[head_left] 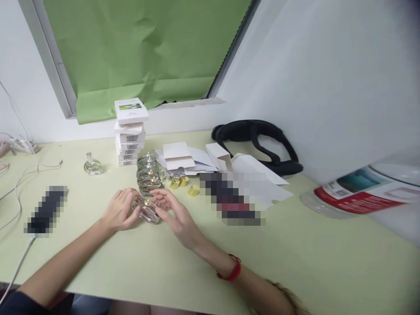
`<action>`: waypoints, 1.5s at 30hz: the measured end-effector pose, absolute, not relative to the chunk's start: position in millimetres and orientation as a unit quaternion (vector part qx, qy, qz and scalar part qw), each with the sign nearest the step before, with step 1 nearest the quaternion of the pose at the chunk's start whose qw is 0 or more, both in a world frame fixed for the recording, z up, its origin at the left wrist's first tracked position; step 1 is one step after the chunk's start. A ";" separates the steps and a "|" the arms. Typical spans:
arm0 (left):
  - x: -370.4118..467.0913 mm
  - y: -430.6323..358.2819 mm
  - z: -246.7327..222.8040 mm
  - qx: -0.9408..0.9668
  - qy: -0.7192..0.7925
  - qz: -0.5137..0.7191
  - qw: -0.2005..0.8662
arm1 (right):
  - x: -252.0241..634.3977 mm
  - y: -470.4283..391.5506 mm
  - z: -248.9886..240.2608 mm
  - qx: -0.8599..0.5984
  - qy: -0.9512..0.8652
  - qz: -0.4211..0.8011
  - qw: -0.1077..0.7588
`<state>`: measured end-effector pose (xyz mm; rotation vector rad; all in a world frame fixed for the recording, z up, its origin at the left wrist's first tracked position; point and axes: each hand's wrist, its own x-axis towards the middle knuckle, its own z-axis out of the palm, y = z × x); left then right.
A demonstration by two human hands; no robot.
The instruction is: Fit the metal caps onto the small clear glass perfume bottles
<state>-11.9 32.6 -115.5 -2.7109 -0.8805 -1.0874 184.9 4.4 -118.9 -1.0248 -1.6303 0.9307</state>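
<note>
A row of clear glass perfume bottles with gold-coloured necks runs away from me on the table. Around the left side of the nearest perfume bottle, my left hand has its fingers curled. My right hand, with a red cord on the wrist, meets the same bottle from the right, thumb near and fingers bent behind. Its exact contact is partly hidden. Several gold caps lie just right of the row. One more perfume bottle stands apart at the left.
A stack of white boxes rises behind the row. Opened white cartons and a black strap lie to its right. Farther right is a large clear plastic bottle. A blurred dark phone-like object with a cable lies left.
</note>
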 end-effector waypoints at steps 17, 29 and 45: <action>-15.4 35.3 -120.9 -0.904 -0.291 -0.313 0.011 | 222.8 49.4 -127.6 -0.603 -0.687 0.177 0.365; -11.0 32.6 -116.1 -0.901 -0.270 -0.338 0.024 | 223.1 58.9 -135.3 -0.609 -0.756 0.132 0.199; -13.2 30.7 -111.8 -0.907 -0.263 -0.329 0.010 | 222.9 56.2 -117.6 -0.638 -0.766 0.060 0.045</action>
